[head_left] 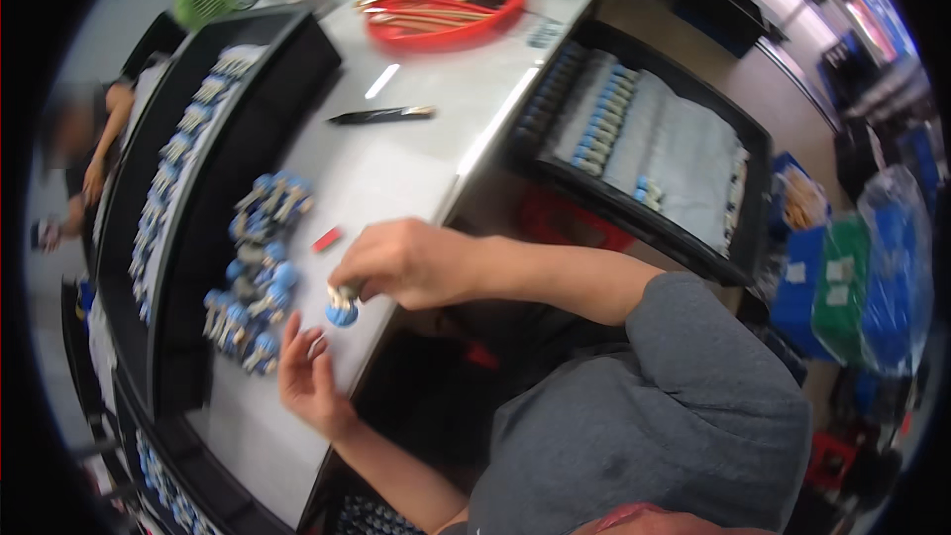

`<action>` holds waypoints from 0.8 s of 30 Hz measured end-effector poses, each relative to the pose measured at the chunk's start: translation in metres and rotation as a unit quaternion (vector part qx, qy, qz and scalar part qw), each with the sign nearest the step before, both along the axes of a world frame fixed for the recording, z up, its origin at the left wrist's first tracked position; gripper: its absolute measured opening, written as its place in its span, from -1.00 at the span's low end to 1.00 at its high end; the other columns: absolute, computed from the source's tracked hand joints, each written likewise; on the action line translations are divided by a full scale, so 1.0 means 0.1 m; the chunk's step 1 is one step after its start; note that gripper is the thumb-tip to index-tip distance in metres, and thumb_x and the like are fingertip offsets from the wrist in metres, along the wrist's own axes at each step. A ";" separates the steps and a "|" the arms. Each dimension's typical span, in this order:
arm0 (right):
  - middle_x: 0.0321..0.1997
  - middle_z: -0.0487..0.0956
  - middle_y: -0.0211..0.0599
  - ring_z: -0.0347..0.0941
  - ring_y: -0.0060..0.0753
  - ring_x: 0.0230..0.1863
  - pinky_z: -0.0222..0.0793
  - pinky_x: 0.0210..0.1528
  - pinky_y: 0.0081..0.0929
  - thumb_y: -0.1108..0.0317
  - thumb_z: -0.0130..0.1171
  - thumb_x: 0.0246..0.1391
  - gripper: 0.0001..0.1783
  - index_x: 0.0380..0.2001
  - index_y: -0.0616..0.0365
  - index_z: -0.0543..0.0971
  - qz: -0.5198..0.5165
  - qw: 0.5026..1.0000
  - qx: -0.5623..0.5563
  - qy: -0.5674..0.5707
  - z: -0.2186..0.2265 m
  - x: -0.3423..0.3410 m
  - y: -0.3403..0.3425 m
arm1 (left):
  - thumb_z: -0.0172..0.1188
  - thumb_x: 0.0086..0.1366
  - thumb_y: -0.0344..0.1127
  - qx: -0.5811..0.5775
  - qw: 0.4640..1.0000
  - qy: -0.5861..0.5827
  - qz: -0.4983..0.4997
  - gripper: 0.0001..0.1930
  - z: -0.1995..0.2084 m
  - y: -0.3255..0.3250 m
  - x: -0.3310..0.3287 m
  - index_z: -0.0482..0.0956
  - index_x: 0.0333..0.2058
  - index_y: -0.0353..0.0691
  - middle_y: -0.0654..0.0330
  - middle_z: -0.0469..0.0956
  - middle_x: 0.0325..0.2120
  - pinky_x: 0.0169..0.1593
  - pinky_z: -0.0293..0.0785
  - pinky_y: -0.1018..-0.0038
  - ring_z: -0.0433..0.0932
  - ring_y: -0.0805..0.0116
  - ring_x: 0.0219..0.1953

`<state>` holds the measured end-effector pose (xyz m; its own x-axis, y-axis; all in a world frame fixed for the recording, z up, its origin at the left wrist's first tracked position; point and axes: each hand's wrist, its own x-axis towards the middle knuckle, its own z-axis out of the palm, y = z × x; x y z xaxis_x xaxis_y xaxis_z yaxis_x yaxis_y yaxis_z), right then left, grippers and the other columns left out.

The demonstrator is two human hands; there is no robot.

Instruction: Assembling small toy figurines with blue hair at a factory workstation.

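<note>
My right hand [401,263] grips a small figurine [342,313] with a round blue part at its lower end. The fingers cover the rest of it. Just below, over the table's near edge, my left hand [312,376] is open and holds nothing, its fingers apart and slightly curled close to the figurine. A loose pile of similar blue, cream and grey figurines [260,272] lies on the white table [371,173] to the left of both hands. Beyond my right hand rests a small red block [326,239].
A black crate [233,129] with rows of figurines stands along the left. Farther back lie a black pen-like tool [384,115] and a round red tray [436,43] of tools. Another black crate [634,221] sits at the right. A co-worker's arm [117,121] shows far left.
</note>
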<state>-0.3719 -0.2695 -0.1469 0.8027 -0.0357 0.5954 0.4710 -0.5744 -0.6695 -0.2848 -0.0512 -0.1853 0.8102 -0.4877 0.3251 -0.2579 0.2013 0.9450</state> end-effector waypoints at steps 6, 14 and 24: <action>-0.28 0.58 -0.23 0.51 -0.43 -0.31 0.42 -0.26 -0.54 0.53 0.23 -0.18 -0.69 -0.25 0.11 0.59 -0.444 0.895 0.042 0.036 -0.30 -1.06 -1.47 | 0.06 0.12 -0.54 0.055 0.998 0.003 0.036 -0.76 -0.03 0.03 0.00 0.46 -0.19 -0.41 -0.10 0.36 -0.01 -0.09 0.36 0.52 0.44 0.39 -0.20; -0.37 0.60 -0.16 0.55 -0.24 -0.29 0.43 -0.24 -0.41 0.44 0.24 -0.24 -0.72 -0.32 0.12 0.59 -0.666 0.689 0.018 0.287 -1.73 -3.01 -2.54 | 0.06 0.16 -0.49 0.114 0.992 -0.003 0.061 -0.78 0.00 -0.03 0.00 0.46 -0.19 -0.41 -0.08 0.37 -0.03 -0.07 0.35 0.53 0.43 0.41 -0.21; -0.41 0.59 -0.14 0.53 -0.17 -0.32 0.42 -0.24 -0.37 0.43 0.21 -0.31 -0.77 -0.43 0.15 0.58 -0.627 0.637 0.069 0.444 -2.25 -3.29 -2.49 | 0.02 0.18 -0.54 0.114 0.990 0.005 0.081 -0.78 -0.02 -0.12 -0.06 0.45 -0.17 -0.41 -0.07 0.36 -0.02 -0.04 0.36 0.54 0.43 0.42 -0.22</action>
